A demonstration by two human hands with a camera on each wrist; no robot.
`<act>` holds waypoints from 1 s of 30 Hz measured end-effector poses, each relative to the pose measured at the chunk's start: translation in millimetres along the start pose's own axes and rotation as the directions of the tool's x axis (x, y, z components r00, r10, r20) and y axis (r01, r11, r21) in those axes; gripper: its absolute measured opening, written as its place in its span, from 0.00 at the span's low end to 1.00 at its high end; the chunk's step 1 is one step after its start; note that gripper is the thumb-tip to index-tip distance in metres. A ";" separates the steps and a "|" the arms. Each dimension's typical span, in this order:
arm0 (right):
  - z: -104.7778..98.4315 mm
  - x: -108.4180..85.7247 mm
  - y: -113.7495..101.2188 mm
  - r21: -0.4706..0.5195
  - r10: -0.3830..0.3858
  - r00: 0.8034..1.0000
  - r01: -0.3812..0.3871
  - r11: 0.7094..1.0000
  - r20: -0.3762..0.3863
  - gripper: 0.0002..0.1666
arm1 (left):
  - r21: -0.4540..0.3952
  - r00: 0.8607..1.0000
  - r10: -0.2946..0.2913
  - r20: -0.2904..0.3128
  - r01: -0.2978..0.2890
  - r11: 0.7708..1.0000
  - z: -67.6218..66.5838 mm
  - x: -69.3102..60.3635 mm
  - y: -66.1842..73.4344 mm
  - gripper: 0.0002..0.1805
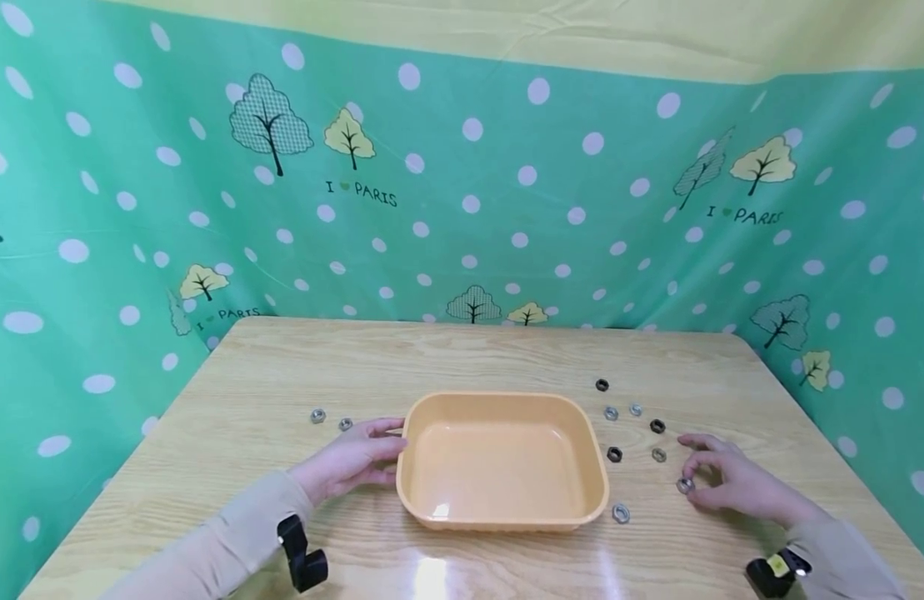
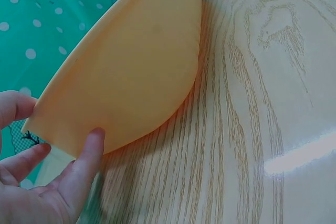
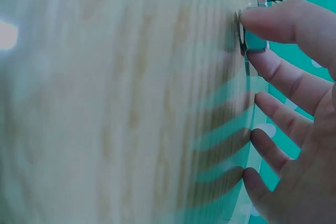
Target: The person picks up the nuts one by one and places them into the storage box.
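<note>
An empty orange plastic basin (image 1: 502,527) stands on the wooden table. At its left end my left hand (image 1: 360,457) touches the rim and outer wall with spread fingers. In the left wrist view, this hand (image 2: 47,187) has its fingertips against the basin's side wall (image 2: 142,72). To the right of the basin, my right hand (image 1: 739,483) pinches a silver hex nut (image 1: 685,485) between thumb and index finger, low over the tabletop. The right wrist view has the nut (image 3: 256,41) partly hidden by the thumb; the other fingertips of the hand (image 3: 299,177) reach the table surface.
Between basin and right hand lie several loose nuts, among them a dark nut (image 1: 615,454), another dark nut (image 1: 657,426) and a silver nut (image 1: 621,513). Two silver nuts, one farther left (image 1: 317,415) and one nearer the left hand (image 1: 345,424), lie left. A green dotted curtain (image 1: 469,200) surrounds the table.
</note>
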State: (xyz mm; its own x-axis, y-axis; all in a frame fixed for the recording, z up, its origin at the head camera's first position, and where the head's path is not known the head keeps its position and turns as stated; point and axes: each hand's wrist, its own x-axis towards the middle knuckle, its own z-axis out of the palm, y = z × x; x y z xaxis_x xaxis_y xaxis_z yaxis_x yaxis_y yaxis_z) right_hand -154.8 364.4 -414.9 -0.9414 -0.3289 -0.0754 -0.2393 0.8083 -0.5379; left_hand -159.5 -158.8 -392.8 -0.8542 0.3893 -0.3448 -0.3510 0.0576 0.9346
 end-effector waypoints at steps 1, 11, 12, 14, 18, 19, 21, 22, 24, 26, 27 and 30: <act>0.0 0.4 0.0 0.003 0.007 1.000 -0.007 1.000 -0.001 0.14 | 0.001 1.000 0.000 -0.006 0.000 1.000 0.2 0.1 0.2 0.37; -1.7 1.8 -2.1 -0.008 0.004 0.999 -0.004 1.000 -0.044 0.13 | 0.005 1.000 -0.004 -0.006 0.004 1.000 1.4 0.1 2.2 0.37; -1.9 1.8 -2.2 -0.007 -0.001 0.999 0.001 1.000 -0.051 0.13 | 0.001 1.000 -0.005 -0.006 0.005 1.000 1.7 0.0 1.9 0.37; -2.5 2.0 -1.7 -0.010 -0.014 0.998 0.013 1.000 -0.064 0.13 | -0.006 1.000 -0.007 -0.007 0.007 1.000 1.9 0.1 0.8 0.37; -3.7 1.4 -1.5 -0.012 -0.003 0.997 0.002 1.000 -0.072 0.12 | -0.017 1.000 -0.008 -0.012 0.008 1.000 1.7 -0.1 -0.4 0.37; -4.1 1.2 -1.4 -0.007 0.005 0.997 -0.005 1.000 -0.071 0.11 | -0.019 1.000 -0.008 -0.012 0.008 1.000 1.6 -0.1 -0.8 0.38; -4.8 0.9 -1.9 0.004 0.029 0.997 -0.029 1.000 -0.073 0.11 | -0.022 1.000 -0.006 -0.013 0.006 1.000 1.7 0.0 -1.4 0.38; -5.3 0.7 -2.1 0.016 0.038 0.996 -0.036 0.999 -0.075 0.11 | -0.024 1.000 -0.004 -0.011 0.004 1.000 1.7 0.0 -1.6 0.38; -6.6 0.5 -2.7 0.039 0.039 0.996 -0.035 0.999 -0.083 0.11 | -0.026 1.000 -0.004 -0.013 0.004 1.000 1.8 0.0 -1.8 0.38; -7.7 0.2 -3.5 0.041 0.034 0.995 -0.030 0.999 -0.094 0.10 | -0.027 1.000 -0.005 -0.017 0.005 1.000 2.2 -0.4 -1.4 0.39; -8.5 0.0 -4.0 0.041 0.025 0.995 -0.021 0.999 -0.099 0.10 | -0.027 1.000 -0.007 -0.021 0.006 1.000 2.4 -0.6 -1.1 0.39; -10.9 0.1 -5.3 0.031 0.001 0.994 0.002 1.000 -0.110 0.10 | -0.030 0.999 -0.013 -0.033 0.012 0.999 3.2 -1.2 -0.1 0.38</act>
State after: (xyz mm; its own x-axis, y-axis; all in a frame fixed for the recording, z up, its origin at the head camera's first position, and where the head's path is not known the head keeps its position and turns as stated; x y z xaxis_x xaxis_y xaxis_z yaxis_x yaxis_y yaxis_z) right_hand -156.2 365.4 -402.9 -0.9622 -0.2719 0.0171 -0.2337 0.7919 -0.5642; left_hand -157.3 -156.3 -392.2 -0.8618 0.3575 -0.3600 -0.3728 0.0350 0.9272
